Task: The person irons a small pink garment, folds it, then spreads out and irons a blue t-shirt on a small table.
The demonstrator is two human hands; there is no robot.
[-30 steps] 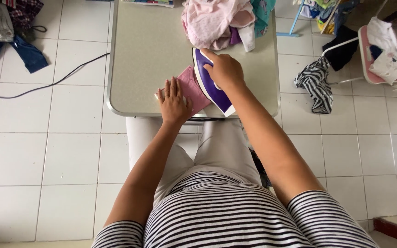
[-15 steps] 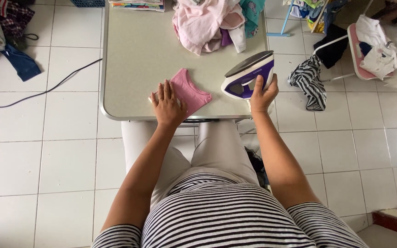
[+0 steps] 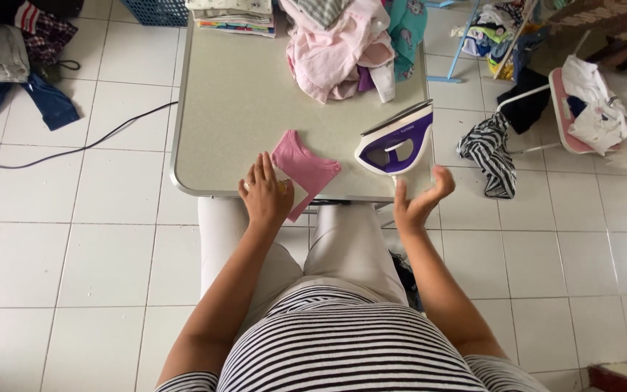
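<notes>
On the table's (image 3: 212, 131) near edge, left hand (image 3: 264, 194) lay flat, fingers spread, on small pink garment (image 3: 302, 168). Right hand (image 3: 419, 199) hovered open and empty just below upright purple iron (image 3: 395, 149).

The left hand (image 3: 265, 194) lay flat, fingers spread, on the near edge of a small pink garment (image 3: 303, 168) on the pale bench (image 3: 241, 94). The right hand (image 3: 416, 199) hung open just off the bench edge, below a purple-and-white iron (image 3: 395, 145) standing on its heel. A heap of pink clothes (image 3: 342, 47) lay at the far side.
</notes>
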